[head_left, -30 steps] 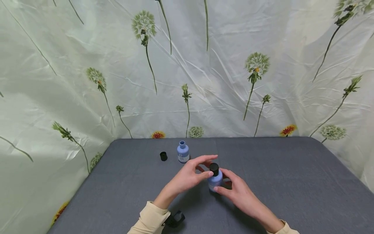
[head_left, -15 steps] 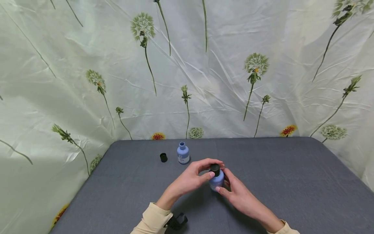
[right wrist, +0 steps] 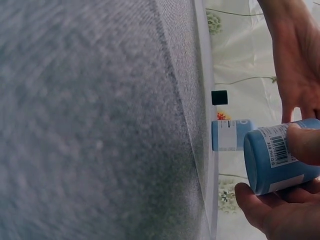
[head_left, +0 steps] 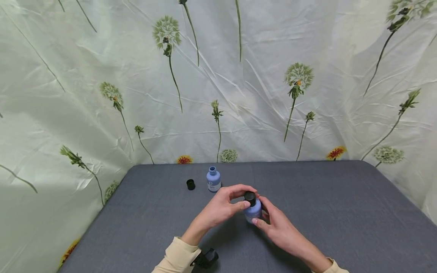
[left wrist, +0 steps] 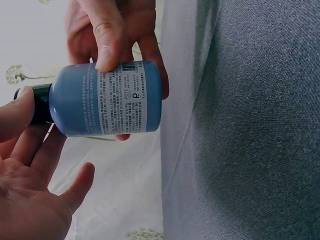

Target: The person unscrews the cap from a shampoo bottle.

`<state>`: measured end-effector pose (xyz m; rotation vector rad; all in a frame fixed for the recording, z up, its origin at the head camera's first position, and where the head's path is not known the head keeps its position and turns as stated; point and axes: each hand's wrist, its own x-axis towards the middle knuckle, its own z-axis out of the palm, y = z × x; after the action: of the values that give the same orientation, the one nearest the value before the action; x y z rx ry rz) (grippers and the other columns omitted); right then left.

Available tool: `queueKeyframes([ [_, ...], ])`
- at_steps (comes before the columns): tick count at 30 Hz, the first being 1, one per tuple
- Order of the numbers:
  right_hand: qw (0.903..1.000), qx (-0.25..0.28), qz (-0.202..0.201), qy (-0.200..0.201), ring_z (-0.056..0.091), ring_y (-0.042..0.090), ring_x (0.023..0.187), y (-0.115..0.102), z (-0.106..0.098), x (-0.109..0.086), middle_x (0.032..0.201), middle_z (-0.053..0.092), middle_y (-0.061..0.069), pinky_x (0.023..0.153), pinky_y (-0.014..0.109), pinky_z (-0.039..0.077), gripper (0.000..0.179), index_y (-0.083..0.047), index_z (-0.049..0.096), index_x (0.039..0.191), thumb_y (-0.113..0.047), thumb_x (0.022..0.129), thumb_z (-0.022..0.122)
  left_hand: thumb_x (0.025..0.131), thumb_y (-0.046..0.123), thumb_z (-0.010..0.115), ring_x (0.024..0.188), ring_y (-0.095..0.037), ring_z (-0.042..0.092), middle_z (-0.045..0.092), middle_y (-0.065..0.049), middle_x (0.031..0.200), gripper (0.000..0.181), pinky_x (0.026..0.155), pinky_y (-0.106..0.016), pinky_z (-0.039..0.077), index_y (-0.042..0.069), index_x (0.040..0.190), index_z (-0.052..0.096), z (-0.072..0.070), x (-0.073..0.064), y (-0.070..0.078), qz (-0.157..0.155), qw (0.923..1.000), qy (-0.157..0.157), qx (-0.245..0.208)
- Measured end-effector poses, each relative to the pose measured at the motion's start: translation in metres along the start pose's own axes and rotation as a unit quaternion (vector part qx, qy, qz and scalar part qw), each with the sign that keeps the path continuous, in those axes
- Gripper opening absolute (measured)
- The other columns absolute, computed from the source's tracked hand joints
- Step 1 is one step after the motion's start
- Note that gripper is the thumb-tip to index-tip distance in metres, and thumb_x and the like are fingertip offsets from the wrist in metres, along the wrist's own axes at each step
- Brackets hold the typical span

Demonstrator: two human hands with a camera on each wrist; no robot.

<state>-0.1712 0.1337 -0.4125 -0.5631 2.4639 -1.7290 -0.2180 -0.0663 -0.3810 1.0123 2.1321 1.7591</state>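
My right hand grips a small blue bottle by its body, thumb on the near side and fingers behind. A printed label with a barcode shows on it in both wrist views. The bottle is upright, held above the grey table. My left hand pinches the black cap on the bottle's neck between thumb and fingers. In the left wrist view the cap sits on the neck, partly covered by the left thumb.
Behind the hands a second blue bottle stands uncapped on the table. To its left lies a loose black cap. A floral curtain hangs along the table's back edge. A black device is worn at the left wrist.
The left hand's raised fingers have come down and closed around the cap. The bottle and right hand have stayed nearly in place. The bottle and loose cap at the back have not moved.
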Motion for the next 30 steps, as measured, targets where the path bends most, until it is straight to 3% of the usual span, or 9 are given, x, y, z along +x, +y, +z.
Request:
queueKeyframes([
  [3, 0.9998, -0.003, 0.009, 0.015, 0.046, 0.032, 0.131, -0.001, 0.002, 0.0, 0.142, 0.048, 0.018, 0.104, 0.048, 0.038, 0.058, -0.006, 0.041, 0.144, -0.008, 0.093, 0.068, 0.091, 0.009, 0.071, 0.116, -0.012, 0.06, 0.069, 0.004, 0.115, 0.031, 0.095, -0.035, 0.047, 0.013, 0.121, 0.068, 0.001, -0.001, 0.001, 0.0, 0.9993, 0.029, 0.025],
  [9, 0.998, -0.02, 0.033, 0.049, 0.054, 0.028, 0.123, -0.003, 0.006, 0.0, 0.134, 0.056, 0.013, 0.1, 0.047, 0.043, 0.054, -0.01, 0.048, 0.138, -0.01, 0.09, 0.073, 0.082, 0.021, 0.082, 0.11, -0.01, 0.063, 0.073, 0.01, 0.1, 0.03, 0.097, -0.051, 0.043, 0.019, 0.11, 0.073, 0.006, -0.001, -0.001, -0.02, 0.9922, 0.108, 0.058],
  [14, 0.9952, -0.039, 0.06, 0.067, 0.057, 0.026, 0.118, -0.007, 0.003, -0.001, 0.129, 0.059, 0.008, 0.099, 0.051, 0.043, 0.054, -0.011, 0.052, 0.135, -0.015, 0.087, 0.077, 0.079, 0.024, 0.085, 0.103, -0.008, 0.064, 0.072, 0.013, 0.098, 0.031, 0.096, -0.049, 0.044, 0.024, 0.108, 0.073, 0.01, 0.0, -0.001, -0.028, 0.9884, 0.133, 0.067],
  [17, 0.9946, -0.044, 0.064, 0.07, 0.058, 0.027, 0.117, -0.009, -0.001, -0.001, 0.128, 0.059, 0.007, 0.098, 0.051, 0.044, 0.054, -0.012, 0.053, 0.134, -0.017, 0.086, 0.078, 0.08, 0.025, 0.084, 0.108, -0.006, 0.062, 0.069, 0.014, 0.11, 0.043, 0.098, -0.043, 0.043, 0.029, 0.12, 0.067, 0.008, 0.0, 0.0, -0.02, 0.9903, 0.111, 0.082],
  [21, 0.9948, -0.046, 0.057, 0.071, 0.056, 0.025, 0.12, -0.009, -0.005, -0.001, 0.129, 0.059, 0.007, 0.1, 0.051, 0.043, 0.055, -0.012, 0.052, 0.135, -0.017, 0.087, 0.078, 0.088, 0.021, 0.077, 0.127, -0.006, 0.049, 0.058, 0.015, 0.134, 0.058, 0.105, -0.041, 0.037, 0.033, 0.139, 0.053, 0.005, 0.0, 0.001, 0.003, 0.996, 0.043, 0.078],
  [24, 0.9952, -0.047, 0.055, 0.066, 0.054, 0.025, 0.122, -0.007, -0.007, -0.002, 0.131, 0.058, 0.008, 0.102, 0.051, 0.041, 0.055, -0.011, 0.051, 0.136, -0.016, 0.087, 0.077, 0.094, 0.011, 0.067, 0.134, -0.008, 0.042, 0.05, 0.014, 0.143, 0.054, 0.109, -0.045, 0.034, 0.03, 0.143, 0.051, 0.004, 0.0, 0.0, 0.015, 0.9982, -0.006, 0.057],
  [27, 0.9953, -0.046, 0.059, 0.061, 0.052, 0.025, 0.124, -0.006, -0.008, -0.003, 0.132, 0.057, 0.009, 0.103, 0.052, 0.039, 0.055, -0.01, 0.05, 0.136, -0.015, 0.088, 0.076, 0.096, 0.001, 0.061, 0.134, -0.009, 0.043, 0.051, 0.012, 0.143, 0.051, 0.109, -0.049, 0.032, 0.025, 0.141, 0.055, 0.004, 0.0, -0.002, 0.01, 0.9992, -0.023, 0.031],
  [30, 0.9953, -0.046, 0.062, 0.058, 0.052, 0.025, 0.124, -0.005, -0.008, -0.003, 0.133, 0.057, 0.01, 0.102, 0.054, 0.04, 0.055, -0.01, 0.051, 0.137, -0.015, 0.088, 0.076, 0.096, -0.002, 0.058, 0.13, -0.009, 0.047, 0.057, 0.012, 0.136, 0.049, 0.109, -0.048, 0.034, 0.023, 0.138, 0.059, 0.003, -0.001, -0.002, 0.003, 0.9995, -0.013, 0.03],
])
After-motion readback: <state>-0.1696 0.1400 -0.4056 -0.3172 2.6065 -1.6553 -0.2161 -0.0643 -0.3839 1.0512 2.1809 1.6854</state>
